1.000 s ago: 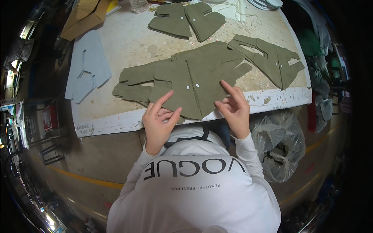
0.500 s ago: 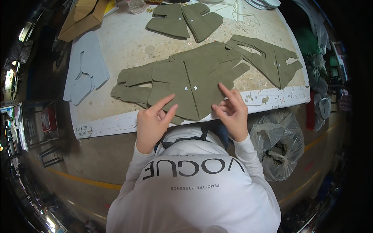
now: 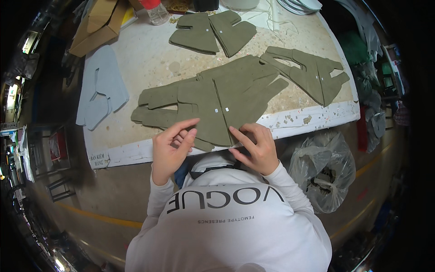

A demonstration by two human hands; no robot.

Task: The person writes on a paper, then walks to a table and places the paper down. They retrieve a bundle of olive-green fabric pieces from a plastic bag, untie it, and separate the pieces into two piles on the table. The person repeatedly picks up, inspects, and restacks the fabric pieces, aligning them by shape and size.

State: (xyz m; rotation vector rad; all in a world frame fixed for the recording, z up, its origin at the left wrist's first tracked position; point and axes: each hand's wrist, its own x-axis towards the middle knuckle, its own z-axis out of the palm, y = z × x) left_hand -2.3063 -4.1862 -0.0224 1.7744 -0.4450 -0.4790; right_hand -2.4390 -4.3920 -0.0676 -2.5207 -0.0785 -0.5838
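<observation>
Two stacks of cut olive-green pieces, which look like fabric or leather, lie side by side in front of me: a left stack [image 3: 195,97] and a right stack [image 3: 244,102]. A narrow dark gap parts them, and each bears a small white label. My left hand [image 3: 173,147] hovers over the left stack's near edge, thumb and forefinger apart, the other fingers curled, nothing in it. At the right stack's near corner, beside the gap, is my right hand [image 3: 259,147]. Its forefinger reaches onto the olive material and its thumb is lower, apart from it; no held piece shows.
More olive stacks lie at the far middle [image 3: 195,38] and right [image 3: 312,75] of the worn table [image 3: 145,59]. Grey cut pieces [image 3: 106,75] rest at left, below a cardboard box [image 3: 93,34]. A red-capped jar [image 3: 157,14] stands at the back. A clear plastic bag [image 3: 324,167] sits beside the table.
My right hand has moved left and nearer to me, to the corner beside the gap. My left hand has shifted slightly nearer. The view has tilted a little; the stacks look unmoved.
</observation>
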